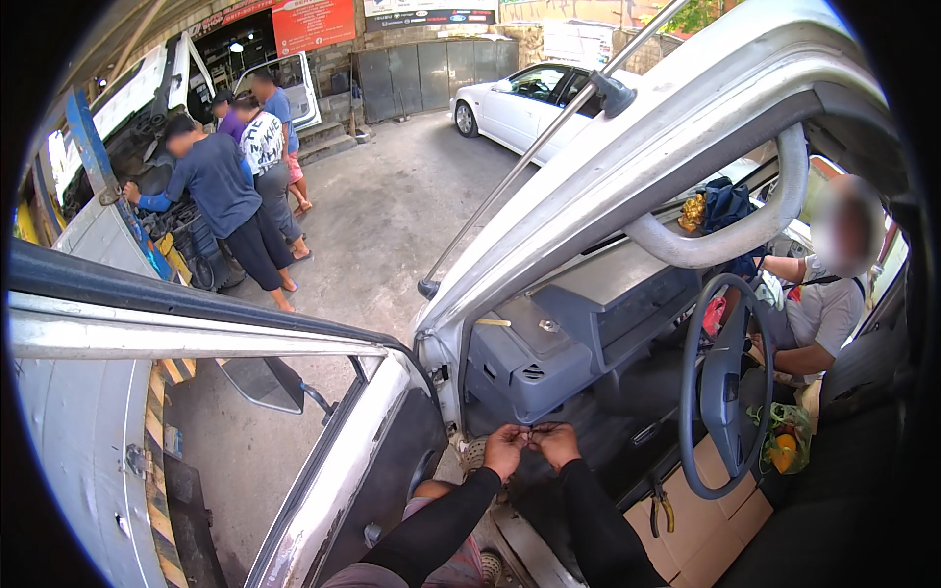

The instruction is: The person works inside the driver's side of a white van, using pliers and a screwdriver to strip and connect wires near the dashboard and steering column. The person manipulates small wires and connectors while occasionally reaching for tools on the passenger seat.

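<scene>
Both hands meet low at the open doorway of the grey van cab: the left hand point(505, 448) and right hand point(556, 441) pinch together on one tiny piece, too small to tell what. The open grey metal door point(323, 490) stands left, the dark round steering wheel point(725, 392) right, brown flat cardboard point(701, 529) covers the floor.

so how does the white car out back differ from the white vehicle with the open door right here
The white car is a low sedan with its doors shut, parked far off across the concrete yard. The white vehicle is close, tall and boxy, and its open door swings out on the person's left, baring the grey dashboard. Both are white.
</scene>
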Action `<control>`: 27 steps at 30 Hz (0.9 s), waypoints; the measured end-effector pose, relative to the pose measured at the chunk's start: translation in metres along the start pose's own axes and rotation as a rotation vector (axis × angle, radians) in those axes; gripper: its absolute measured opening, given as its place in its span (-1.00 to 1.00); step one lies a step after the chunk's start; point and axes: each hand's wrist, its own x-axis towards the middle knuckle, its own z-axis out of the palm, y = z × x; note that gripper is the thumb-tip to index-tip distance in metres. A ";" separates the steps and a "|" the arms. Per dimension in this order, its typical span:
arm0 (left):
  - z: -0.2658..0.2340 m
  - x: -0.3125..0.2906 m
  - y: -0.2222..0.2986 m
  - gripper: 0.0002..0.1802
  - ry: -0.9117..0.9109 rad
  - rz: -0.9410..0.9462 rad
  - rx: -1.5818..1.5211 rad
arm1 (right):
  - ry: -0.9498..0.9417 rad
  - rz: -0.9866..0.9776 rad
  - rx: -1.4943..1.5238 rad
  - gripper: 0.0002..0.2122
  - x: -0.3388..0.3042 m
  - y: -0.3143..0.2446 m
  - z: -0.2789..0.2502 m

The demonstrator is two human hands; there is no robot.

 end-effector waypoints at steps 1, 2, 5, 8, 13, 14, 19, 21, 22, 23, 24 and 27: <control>0.000 0.000 -0.001 -0.87 -0.007 0.016 0.046 | -0.003 -0.004 -0.028 -0.88 0.000 0.000 0.000; 0.000 0.001 -0.001 -0.87 -0.014 0.032 0.092 | -0.005 -0.005 -0.036 -0.88 0.001 0.000 0.000; -0.003 0.004 -0.003 -0.85 -0.042 0.057 0.143 | -0.002 -0.008 -0.047 -0.88 0.003 0.000 -0.001; 0.000 0.003 -0.002 -0.88 -0.029 0.073 0.156 | 0.012 -0.009 -0.030 -0.89 0.003 0.002 -0.002; -0.002 0.002 -0.004 -0.88 -0.019 0.023 -0.018 | 0.003 -0.008 -0.036 -0.90 -0.004 0.002 -0.001; 0.000 0.002 -0.002 -0.87 -0.001 -0.011 -0.117 | 0.034 -0.076 -0.018 -0.89 -0.001 0.004 0.004; -0.007 -0.007 0.016 -0.84 0.055 -0.221 -0.347 | 0.098 -0.149 0.013 -0.79 -0.018 0.017 0.014; -0.007 -0.009 0.019 -0.86 0.020 -0.230 -0.400 | 0.195 -0.083 0.191 -0.69 -0.024 0.017 0.018; -0.007 -0.008 0.018 -0.86 0.015 -0.226 -0.393 | 0.227 -0.041 0.216 -0.67 -0.026 0.013 0.019; -0.007 -0.009 0.015 -0.86 0.011 -0.221 -0.386 | 0.258 0.001 0.242 -0.65 -0.030 0.010 0.018; -0.003 -0.009 0.017 -0.86 -0.002 -0.223 -0.373 | 0.269 0.118 0.195 -0.70 -0.025 0.010 0.014; 0.001 -0.010 0.017 -0.86 -0.028 -0.203 -0.316 | 0.176 0.209 0.348 -0.77 -0.024 0.012 0.003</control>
